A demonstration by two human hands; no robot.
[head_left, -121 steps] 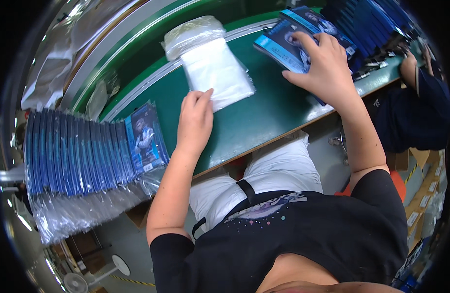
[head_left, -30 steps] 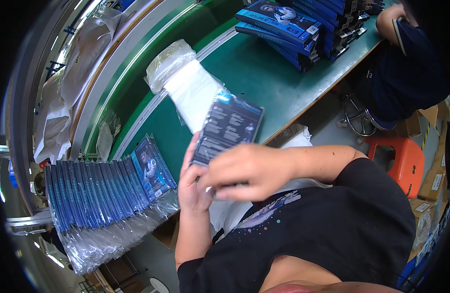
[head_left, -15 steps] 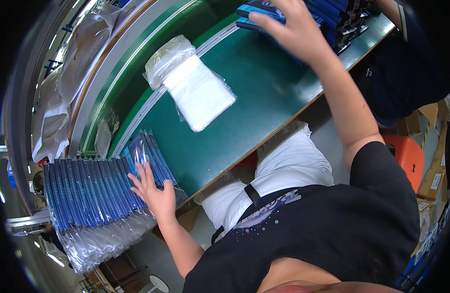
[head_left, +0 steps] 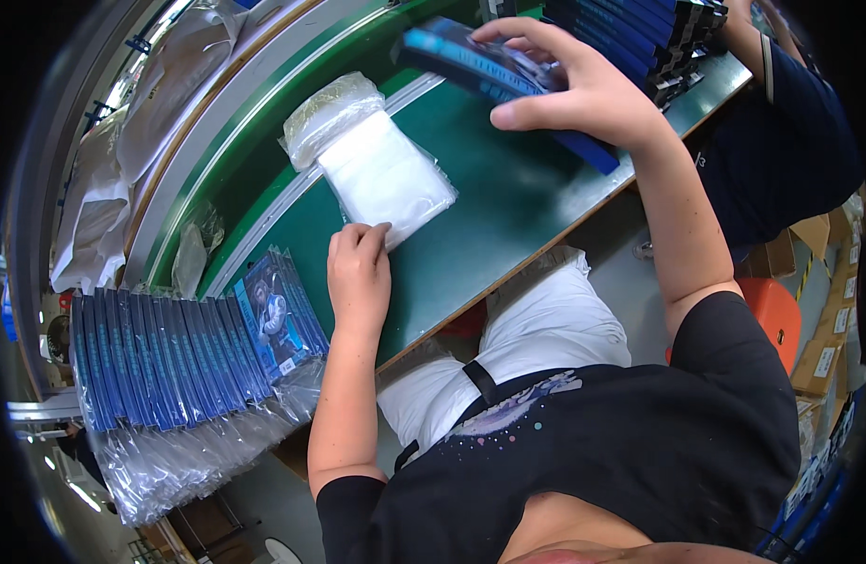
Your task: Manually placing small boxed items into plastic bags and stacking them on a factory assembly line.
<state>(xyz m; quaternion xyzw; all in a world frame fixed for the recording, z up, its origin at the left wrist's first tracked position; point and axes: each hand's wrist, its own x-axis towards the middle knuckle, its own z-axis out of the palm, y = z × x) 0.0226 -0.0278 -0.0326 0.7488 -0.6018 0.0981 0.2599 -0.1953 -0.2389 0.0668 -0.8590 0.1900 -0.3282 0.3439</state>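
My left hand (head_left: 360, 273) is at the near corner of a stack of clear plastic bags (head_left: 386, 179), its fingers pinched together on the edge of a bag. Above the green table, my right hand (head_left: 583, 89) grips a flat dark-blue box (head_left: 471, 68) with light-blue lettering, slightly smeared by motion. Its fingers lie over the far side, with the thumb towards me. Another blue box (head_left: 583, 148) lies partly hidden under that hand. To the left stands a row of bagged blue boxes (head_left: 170, 357), their loose plastic ends hanging towards me; the rightmost shows a printed figure on its cover.
More blue boxes (head_left: 630, 38) are stacked at the far right of the green table (head_left: 424, 291). Beside them is another person in dark clothes (head_left: 781, 141). An orange stool (head_left: 767, 320) and cardboard cartons (head_left: 818, 357) stand on the right. A metal-edged rail curves behind the table.
My left hand has moved from the bagged row to the bag stack. My right hand has taken a blue box from the far right and brought it leftward and nearer.
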